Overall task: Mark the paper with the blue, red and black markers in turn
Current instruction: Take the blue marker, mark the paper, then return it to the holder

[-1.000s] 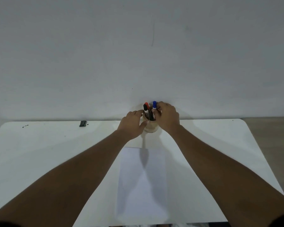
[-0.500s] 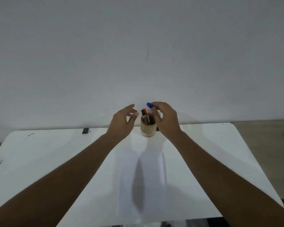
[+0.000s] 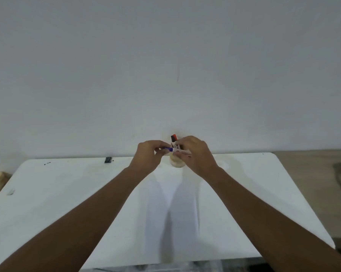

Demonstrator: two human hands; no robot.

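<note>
The blue marker (image 3: 170,149) lies level in the air between both hands, just in front of the wooden pen cup (image 3: 177,163). My left hand (image 3: 149,154) pinches its blue cap end, and my right hand (image 3: 195,153) grips its white barrel. The red marker (image 3: 173,138) stands upright in the cup behind them; the black marker is hidden by my right hand. A white sheet of paper (image 3: 171,216) lies flat on the white table (image 3: 67,193) below my forearms.
A small black object (image 3: 108,160) lies near the table's far edge at the left. A bare wall rises right behind the cup. Brown floor (image 3: 307,173) shows to the right of the table.
My right hand lifted the blue marker out of the cup and turned it level. My left hand left the cup and closed on the marker's cap end.
</note>
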